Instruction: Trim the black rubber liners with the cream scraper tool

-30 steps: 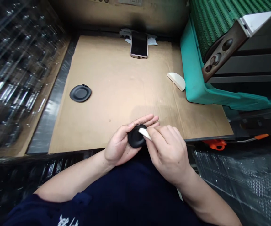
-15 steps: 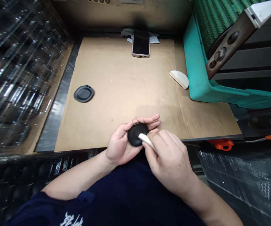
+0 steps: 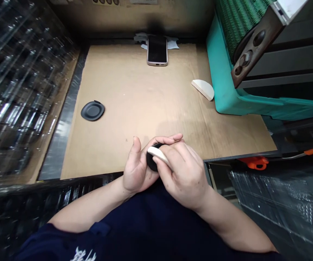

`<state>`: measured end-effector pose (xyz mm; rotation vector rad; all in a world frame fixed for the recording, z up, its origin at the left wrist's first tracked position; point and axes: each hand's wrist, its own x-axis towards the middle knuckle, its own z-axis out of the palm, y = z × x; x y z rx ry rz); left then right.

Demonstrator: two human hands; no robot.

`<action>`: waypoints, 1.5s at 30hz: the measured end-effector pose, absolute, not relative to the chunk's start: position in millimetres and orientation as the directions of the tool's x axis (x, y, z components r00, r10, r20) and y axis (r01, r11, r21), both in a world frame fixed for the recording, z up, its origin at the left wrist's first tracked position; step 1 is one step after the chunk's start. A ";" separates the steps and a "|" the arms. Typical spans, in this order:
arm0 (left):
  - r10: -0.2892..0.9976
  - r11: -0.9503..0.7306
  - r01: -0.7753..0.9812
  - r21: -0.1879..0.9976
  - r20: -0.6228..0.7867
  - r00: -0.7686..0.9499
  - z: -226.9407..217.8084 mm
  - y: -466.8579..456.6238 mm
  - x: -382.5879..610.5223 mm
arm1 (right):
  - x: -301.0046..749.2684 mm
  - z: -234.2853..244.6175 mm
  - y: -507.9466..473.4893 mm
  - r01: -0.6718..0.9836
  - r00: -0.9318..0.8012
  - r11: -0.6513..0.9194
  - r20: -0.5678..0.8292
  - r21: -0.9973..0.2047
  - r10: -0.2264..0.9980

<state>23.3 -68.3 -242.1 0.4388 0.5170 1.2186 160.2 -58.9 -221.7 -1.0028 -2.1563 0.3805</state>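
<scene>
Looking down over our dark blue shirt (image 3: 134, 224), we have both hands just above the near edge of the surface, held in front of us. Our left hand (image 3: 137, 168) is cupped and partly open, with a round black disc (image 3: 151, 162) resting against its palm and curled fingers while the thumb stands up beside it, not touching. Our right hand (image 3: 183, 177) is curled closed and pinches a cream half-round piece (image 3: 158, 154) between thumb and fingers. That piece lies across the top of the disc, touching it, and much of the disc is hidden behind it and the fingers.

Farther out, a sheet of cardboard (image 3: 134, 90) covers the surface. On it, to the left, lies a second black disc (image 3: 92, 111), flat and with a small tab on its rim. To the right, a second cream half-round piece (image 3: 203, 89) lies just beside a teal plastic frame (image 3: 223, 85). At the far edge sits a phone (image 3: 157, 50), face up, on a crumpled pale cloth (image 3: 172, 43). Ribbed clear plastic trays (image 3: 23, 90) are stacked along the left side, and an orange plastic clip (image 3: 255, 163) sits below the right corner of the cardboard.
</scene>
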 end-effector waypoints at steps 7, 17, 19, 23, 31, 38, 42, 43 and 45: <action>0.950 0.307 -0.740 0.599 -0.145 0.278 -245.1 -70.3 21.1 | 159.3 -219.5 -54.5 0.519 -0.459 0.651 0.461 -0.554 0.759; 0.940 0.338 -0.758 0.558 -0.161 0.301 -242.8 -65.5 20.0 | 164.2 -222.8 -55.8 0.486 -0.501 0.685 0.469 -0.542 0.727; 0.935 0.352 -0.756 0.552 -0.173 0.309 -242.4 -64.7 19.8 | 165.0 -222.9 -57.2 0.496 -0.511 0.698 0.476 -0.517 0.716; 0.927 0.374 -0.784 0.494 -0.183 0.327 -242.2 -63.8 18.5 | 172.1 -219.3 -64.2 0.395 -0.681 0.763 0.395 -0.512 0.617; 0.910 0.407 -0.805 0.432 -0.112 0.400 -244.1 -62.7 14.3 | 197.4 -216.6 -62.9 0.540 -0.454 0.677 0.504 -0.500 0.735; 0.899 0.437 -0.807 0.397 -0.160 0.408 -244.8 -65.1 14.7 | 196.3 -214.2 -52.3 0.639 -0.490 0.711 0.558 -0.293 0.670; 0.898 0.440 -0.813 0.382 -0.204 0.390 -245.4 -64.7 16.5 | 187.9 -214.7 -47.0 0.635 -0.559 0.740 0.530 -0.219 0.637; 0.891 0.453 -0.805 0.383 -0.217 0.398 -245.5 -64.3 16.9 | 185.3 -215.3 -45.9 0.627 -0.564 0.747 0.534 -0.220 0.630; 0.868 0.496 -0.781 0.380 -0.254 0.427 -245.5 -63.3 17.2 | 181.1 -216.3 -43.8 0.588 -0.574 0.775 0.555 -0.232 0.602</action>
